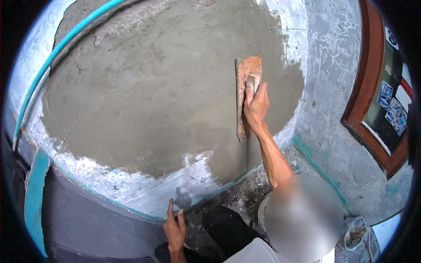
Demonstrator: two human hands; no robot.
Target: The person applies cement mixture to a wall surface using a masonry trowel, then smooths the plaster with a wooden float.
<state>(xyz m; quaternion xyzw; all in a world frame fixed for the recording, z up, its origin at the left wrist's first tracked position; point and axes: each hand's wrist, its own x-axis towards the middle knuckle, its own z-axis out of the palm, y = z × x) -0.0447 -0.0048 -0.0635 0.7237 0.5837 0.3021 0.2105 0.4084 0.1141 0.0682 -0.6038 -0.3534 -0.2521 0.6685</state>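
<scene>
My right hand point(257, 104) is closed around the pale handle of an orange-brown, worn rectangular plastering float point(250, 65). The float stands lengthwise, up and down, against a wide patch of grey wet plaster point(166, 96) on the wall, toward its right side. Low down at the front, my left hand point(175, 228) holds nothing. Its index finger and thumb are stretched out and apart, near the bare whitish lower strip of the wall point(193, 173). Whether a fingertip touches the wall I cannot tell. A blurred round area hides part of my right arm.
A turquoise pipe point(57, 51) curves along the upper left. On the right, a brown wooden frame point(364, 79) surrounds a dark panel with stickers. Rubble point(237, 197) covers the ground below the wall. A dirty container point(355, 232) stands at the lower right.
</scene>
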